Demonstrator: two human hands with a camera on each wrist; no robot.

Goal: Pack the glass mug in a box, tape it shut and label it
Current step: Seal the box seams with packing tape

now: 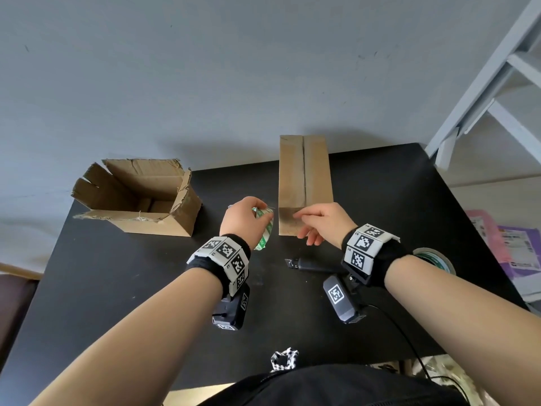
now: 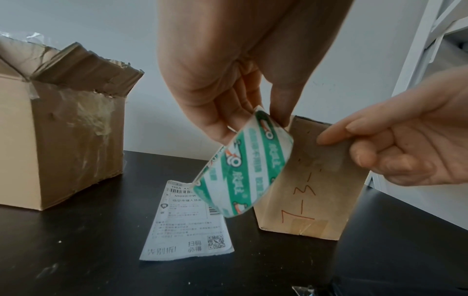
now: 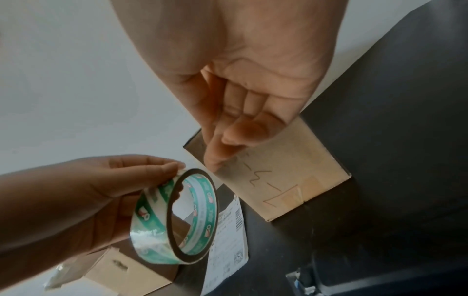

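Tape roll in the left hand (image 1: 244, 219), beside the closed box on the black counter (image 1: 146, 288).
The left hand pinches one green-and-white printed roll of clear tape (image 2: 243, 164); the right hand (image 1: 322, 222), fingers loosely extended, touches the near end of the tall closed brown cardboard box (image 1: 304, 183). Two boxes: this one and an open torn cardboard box (image 1: 137, 197) well to its left. One white shipping label (image 2: 187, 224) lies between them, one black utility knife (image 1: 313, 264) nearer, a second tape roll (image 1: 436, 257) right. The mug is not visible.
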